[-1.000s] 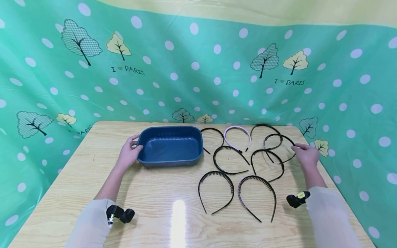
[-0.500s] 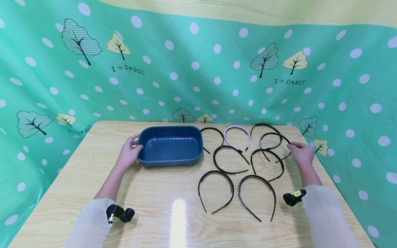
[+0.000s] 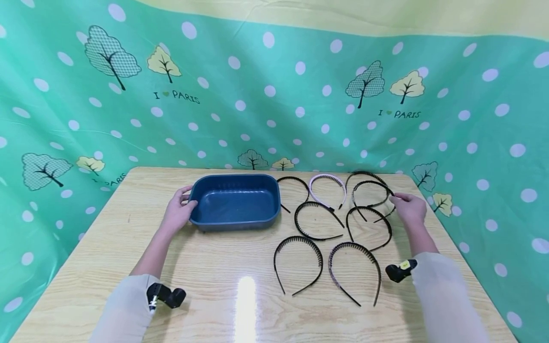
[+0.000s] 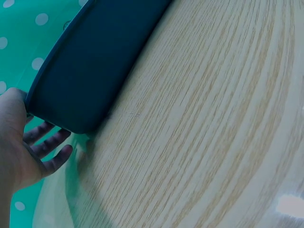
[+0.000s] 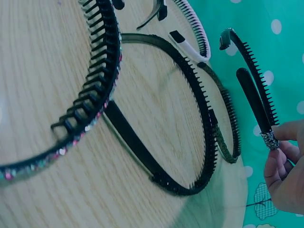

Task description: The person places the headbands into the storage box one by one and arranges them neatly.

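Observation:
A dark blue rectangular plastic basin (image 3: 240,227) stands on the table at centre left. My left hand (image 3: 177,213) grips its left end, thumb over the rim and fingers outside against the wall; the left wrist view shows those fingers spread. On the far right, my right hand (image 3: 410,209) pinches a black toothed headband (image 5: 254,99) by a part with a sparkly silver band. This headband is raised over the table, above another black headband (image 3: 362,172) at the back. A black headband (image 3: 390,233) lies just in front of it.
Several more headbands lie right of the basin: a pale pink one (image 3: 310,188), black ones such as the front headband (image 3: 322,264), and one with colourful glitter (image 5: 114,71). A polka-dot curtain (image 3: 274,119) hangs behind the wooden table (image 3: 206,286).
My right hand has moved left and slightly away from me, carrying the pinched headband with it. The left hand and the basin have stayed in place.

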### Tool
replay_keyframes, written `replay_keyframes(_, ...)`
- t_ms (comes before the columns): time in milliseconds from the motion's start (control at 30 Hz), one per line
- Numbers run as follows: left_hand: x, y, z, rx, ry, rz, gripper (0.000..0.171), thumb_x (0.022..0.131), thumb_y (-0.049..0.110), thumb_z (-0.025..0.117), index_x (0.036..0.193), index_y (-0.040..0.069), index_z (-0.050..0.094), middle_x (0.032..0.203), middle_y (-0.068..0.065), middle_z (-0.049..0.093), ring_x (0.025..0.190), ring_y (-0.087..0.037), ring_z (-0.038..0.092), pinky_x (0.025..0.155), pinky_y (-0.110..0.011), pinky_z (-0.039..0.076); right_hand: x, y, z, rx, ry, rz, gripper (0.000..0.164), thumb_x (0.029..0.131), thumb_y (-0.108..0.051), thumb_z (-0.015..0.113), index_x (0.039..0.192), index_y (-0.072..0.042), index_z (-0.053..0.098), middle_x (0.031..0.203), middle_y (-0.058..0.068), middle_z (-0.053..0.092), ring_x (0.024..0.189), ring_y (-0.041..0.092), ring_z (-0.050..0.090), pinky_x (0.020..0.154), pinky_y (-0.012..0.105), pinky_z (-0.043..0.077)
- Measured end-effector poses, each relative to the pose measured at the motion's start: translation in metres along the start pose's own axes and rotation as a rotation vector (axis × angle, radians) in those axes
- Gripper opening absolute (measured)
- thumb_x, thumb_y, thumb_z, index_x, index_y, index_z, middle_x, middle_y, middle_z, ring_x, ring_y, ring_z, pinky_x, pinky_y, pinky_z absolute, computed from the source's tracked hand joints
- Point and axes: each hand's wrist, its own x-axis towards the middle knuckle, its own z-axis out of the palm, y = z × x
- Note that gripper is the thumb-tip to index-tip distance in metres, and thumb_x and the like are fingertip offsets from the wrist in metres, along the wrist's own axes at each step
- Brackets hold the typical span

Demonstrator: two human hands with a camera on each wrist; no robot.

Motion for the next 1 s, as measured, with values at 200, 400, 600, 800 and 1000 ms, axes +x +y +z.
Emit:
replay_keyframes(200, 0.000, -0.001, -0.001, 0.003, -0.010, 0.006, 0.052, 0.097, 0.016, 0.044, 0.146, 0.010, 0.029, 0.134, -0.027, 0.046, 0.115, -0.040, 0.050, 0.088, -0.045, 0.048, -0.001, -0.005, 0.004, 0.005, -0.006, -0.012, 0.049, 0.092, -0.035, 0.053, 0.134, -0.010, 0.051, 0.140, 0.013, 0.047, 0.115, 0.024, 0.048, 0.076, 0.025, 0.042)
replay_keyframes(400, 0.000, 0.000, -0.001, 0.001, -0.009, 0.011, 0.052, 0.097, 0.015, 0.044, 0.146, 0.009, 0.028, 0.134, -0.027, 0.046, 0.114, -0.040, 0.051, 0.088, -0.043, 0.047, -0.005, -0.010, 0.010, 0.035, -0.036, -0.029, 0.051, 0.093, -0.036, 0.052, 0.135, -0.007, 0.049, 0.146, 0.014, 0.039, 0.132, 0.032, 0.037, 0.099, 0.041, 0.038)
replay_keyframes(600, -0.002, 0.001, -0.001, -0.001, -0.012, 0.008, 0.052, 0.097, 0.015, 0.044, 0.147, 0.009, 0.028, 0.135, -0.028, 0.045, 0.116, -0.041, 0.050, 0.090, -0.044, 0.047, -0.009, -0.016, 0.014, 0.071, -0.056, -0.026, 0.050, 0.093, -0.033, 0.052, 0.136, -0.007, 0.048, 0.147, 0.014, 0.037, 0.135, 0.032, 0.034, 0.107, 0.044, 0.033)
replay_keyframes(800, 0.000, 0.000, -0.001, 0.002, -0.010, 0.013, 0.053, 0.097, 0.014, 0.044, 0.147, 0.010, 0.027, 0.135, -0.028, 0.045, 0.116, -0.041, 0.049, 0.091, -0.045, 0.046, -0.014, -0.022, 0.018, 0.076, -0.061, -0.040, 0.049, 0.093, -0.031, 0.053, 0.135, -0.006, 0.049, 0.147, 0.014, 0.038, 0.136, 0.031, 0.032, 0.109, 0.043, 0.032)
replay_keyframes(1000, 0.000, 0.000, -0.001, -0.003, -0.011, 0.009, 0.052, 0.097, 0.015, 0.044, 0.146, 0.010, 0.028, 0.135, -0.027, 0.045, 0.115, -0.040, 0.050, 0.089, -0.043, 0.046, -0.013, -0.025, 0.024, 0.082, -0.049, -0.031, 0.048, 0.092, -0.031, 0.055, 0.134, -0.007, 0.051, 0.146, 0.013, 0.039, 0.135, 0.030, 0.034, 0.108, 0.041, 0.032)
